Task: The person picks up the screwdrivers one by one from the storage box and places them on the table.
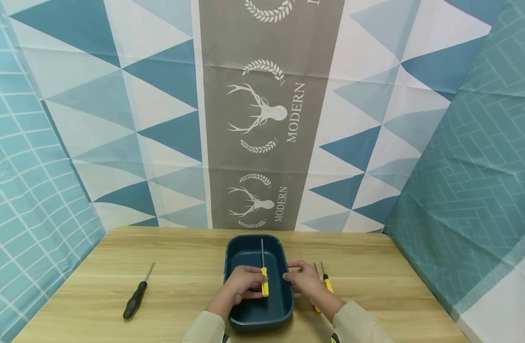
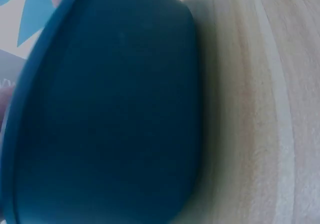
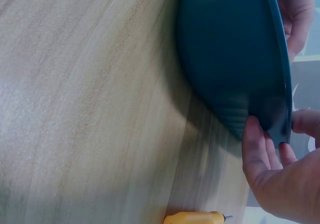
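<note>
My left hand (image 1: 243, 281) holds a screwdriver (image 1: 264, 286) by its yellow handle, over the inside of a dark blue tray (image 1: 261, 325). The metal shaft points toward the far end of the tray. On the tray's right side, my right hand (image 1: 306, 280) grips the rim. The right wrist view shows that hand's thumb inside and its fingers (image 3: 254, 144) against the outer wall. Only the tray's outer wall (image 2: 110, 114) fills most of the left wrist view; the screwdriver is hidden there.
A black-handled screwdriver (image 1: 135, 301) lies on the wooden table (image 1: 185, 267) at the left. Right of the tray lie a yellow-and-black screwdriver (image 1: 328, 284) and another yellow-handled tool (image 1: 317, 309), partly hidden by my right hand and forearm. A patterned cloth (image 1: 262, 157) hangs behind the table.
</note>
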A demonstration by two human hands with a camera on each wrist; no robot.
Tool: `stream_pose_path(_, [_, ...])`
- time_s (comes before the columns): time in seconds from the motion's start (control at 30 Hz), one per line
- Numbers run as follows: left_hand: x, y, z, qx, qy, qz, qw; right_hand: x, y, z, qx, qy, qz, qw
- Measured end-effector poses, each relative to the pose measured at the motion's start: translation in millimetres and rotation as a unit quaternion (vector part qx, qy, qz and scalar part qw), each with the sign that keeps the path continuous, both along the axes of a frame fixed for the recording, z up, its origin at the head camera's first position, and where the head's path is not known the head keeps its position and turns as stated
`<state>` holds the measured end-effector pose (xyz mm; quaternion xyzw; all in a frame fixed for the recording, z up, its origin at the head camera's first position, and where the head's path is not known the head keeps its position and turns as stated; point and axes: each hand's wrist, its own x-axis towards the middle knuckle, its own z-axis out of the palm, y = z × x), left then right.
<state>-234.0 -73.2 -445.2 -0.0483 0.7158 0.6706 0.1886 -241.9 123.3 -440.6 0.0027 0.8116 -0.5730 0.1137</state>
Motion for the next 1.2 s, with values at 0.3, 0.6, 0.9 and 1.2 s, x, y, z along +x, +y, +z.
stream_pose_path(0.3, [7.8,-9.4,11.0,0.022,0.060,-0.035,0.9974,2.2,0.7,0.0,-0.012,0.017,0.005,1.000])
stream_pose_path(0.6, [16.4,-19.6,19.7,0.031,0.071,-0.064,0.9949,2.9,1.5,1.5,-0.020,0.013,0.003,1.000])
stream_pose_path(0.9, [19.2,-28.8,24.4,0.043,0.072,-0.072,0.9939,2.5,2.5,2.2,-0.026,0.018,0.013,0.999])
stream_pose_path(1.2, [25.2,-47.4,22.9,0.035,0.065,-0.067,0.9950,2.6,2.4,1.5,-0.020,0.012,0.008,1.000])
